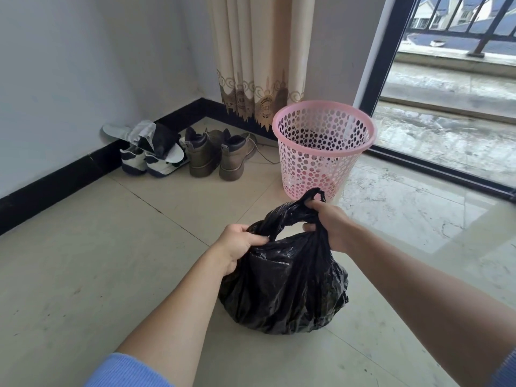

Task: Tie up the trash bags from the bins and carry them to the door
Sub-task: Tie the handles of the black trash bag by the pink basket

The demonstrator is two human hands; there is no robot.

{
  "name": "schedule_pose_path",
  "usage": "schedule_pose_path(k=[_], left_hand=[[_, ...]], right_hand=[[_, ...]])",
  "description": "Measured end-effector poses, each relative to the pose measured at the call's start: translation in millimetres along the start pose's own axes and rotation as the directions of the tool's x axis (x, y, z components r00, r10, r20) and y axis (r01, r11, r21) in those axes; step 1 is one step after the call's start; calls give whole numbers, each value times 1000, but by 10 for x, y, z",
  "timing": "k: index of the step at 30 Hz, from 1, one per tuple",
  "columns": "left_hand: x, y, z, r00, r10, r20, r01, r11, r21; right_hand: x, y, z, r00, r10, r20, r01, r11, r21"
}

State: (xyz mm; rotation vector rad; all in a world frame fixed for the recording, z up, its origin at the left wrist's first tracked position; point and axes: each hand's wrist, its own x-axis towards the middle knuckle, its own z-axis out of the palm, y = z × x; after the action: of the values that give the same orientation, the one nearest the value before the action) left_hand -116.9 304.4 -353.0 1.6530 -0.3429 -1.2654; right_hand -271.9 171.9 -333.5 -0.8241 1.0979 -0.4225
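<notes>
Black trash bag (284, 286) sits on the tiled floor (83, 261), mid-floor, right in front of the person. It's full and bulging, w/ its base flat on the tiles.

Both bare hands are at the bag's top. L hand (237, 244) grips a gathered bunch of plastic on the bag's left shoulder, its fingers (258, 241) curled tight into the film. R hand (331, 222) holds the other twisted strand, fingers wrapped round it, w/ the strand's loose end sticking up above the fist. The two strands meet btwn the hands and leave a small loop over the bag's mouth. Can't tell if a knot is pulled tight there.

Pink perforated bin (321, 146) stands upright beyond the bag, toward the floor's far corner. It's near the bag but apart from it.

Left of the bin, along the black baseboard (55, 185): a pair of brown boots (220, 155), then white/navy sneakers (150, 163) w/ insoles and a dark cloth piled on top. A thin cable (265, 159) lies on the floor btwn boots and bin.

Cream curtain (257, 51) w/ a patterned hem hangs in the corner behind the bin. Along the floor's right edge is a dark-framed glass door (385, 51), w/ a wet balcony and railing (474, 20) outside. A blue sleeve (125, 370) is pushed up on the L forearm.
</notes>
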Motion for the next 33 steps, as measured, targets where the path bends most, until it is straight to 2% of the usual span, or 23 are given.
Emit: schedule_pose_path(k=[1, 2, 4, 7, 9, 11, 15, 17, 18, 19, 20, 22, 23, 24, 26, 28, 30, 31, 33], left_hand=[[12, -19, 35, 996, 33, -79, -24, 992, 122], [38, -37, 55, 987, 57, -153, -32, 987, 160], [65, -33, 58, 979, 15, -203, -13, 1000, 11], [31, 43, 17, 996, -40, -76, 17, 957, -290], [-11, 89, -22, 999, -15, 45, 33, 903, -427], [-52, 143, -34, 997, 8, 75, 33, 850, -525], [4, 271, -51, 984, -22, -178, -119, 659, -743], [37, 308, -123, 974, -58, -220, -156, 533, -832], [40, 293, -161, 966, -82, -247, -171, 516, -839], [47, 260, -195, 950, -93, -299, -199, 561, -804], [60, 214, -225, 922, -75, -380, -238, 665, -708], [89, 104, -254, 849, 81, -522, -292, 895, -338], [99, 50, -267, 812, 182, -554, -303, 944, -134], [100, 5, -288, 780, 275, -562, -303, 952, 45], [95, -80, -365, 721, 416, -554, -280, 906, 317], [85, -175, -429, 701, 501, -508, -258, 842, 474], [72, -238, -387, 754, 552, -356, -239, 736, 633], [65, -257, -335, 801, 545, -248, -211, 645, 735], [48, -271, -241, 902, 422, -91, -124, 454, 882]], right_hand=[[4, 7, 18, 1000, 2, 8, -2, 1000, -13], [8, 20, 31, 1000, 7, 19, -6, 1000, -27], [19, 46, 47, 999, 19, 44, -17, 999, -47], [23, 59, 42, 998, 18, 56, -15, 998, -54], [15, 49, 18, 999, -14, 45, 16, 999, -44], [0, 28, 2, 998, -51, 27, 51, 999, -7], [-29, 7, 45, 995, -77, -71, 85, 990, 113], [-30, -27, -11, 991, -69, -118, 96, 964, 248], [-32, -47, -68, 989, -54, -140, 98, 938, 334], [-25, -59, -138, 986, -30, -163, 97, 902, 421], [-12, -62, -207, 982, 0, -190, 97, 860, 500], [32, -44, -334, 965, 55, -258, 98, 834, 543], [52, -31, -388, 952, 70, -297, 96, 855, 509], [70, -19, -444, 939, 75, -335, 94, 882, 462], [102, -1, -557, 912, 74, -404, 91, 923, 373], [111, -2, -641, 888, 59, -456, 89, 951, 296], [114, -31, -671, 870, 31, -491, 107, 962, 250], [103, -53, -658, 876, 10, -482, 109, 970, 219], [52, -91, -620, 921, -20, -389, 34, 999, 29]])
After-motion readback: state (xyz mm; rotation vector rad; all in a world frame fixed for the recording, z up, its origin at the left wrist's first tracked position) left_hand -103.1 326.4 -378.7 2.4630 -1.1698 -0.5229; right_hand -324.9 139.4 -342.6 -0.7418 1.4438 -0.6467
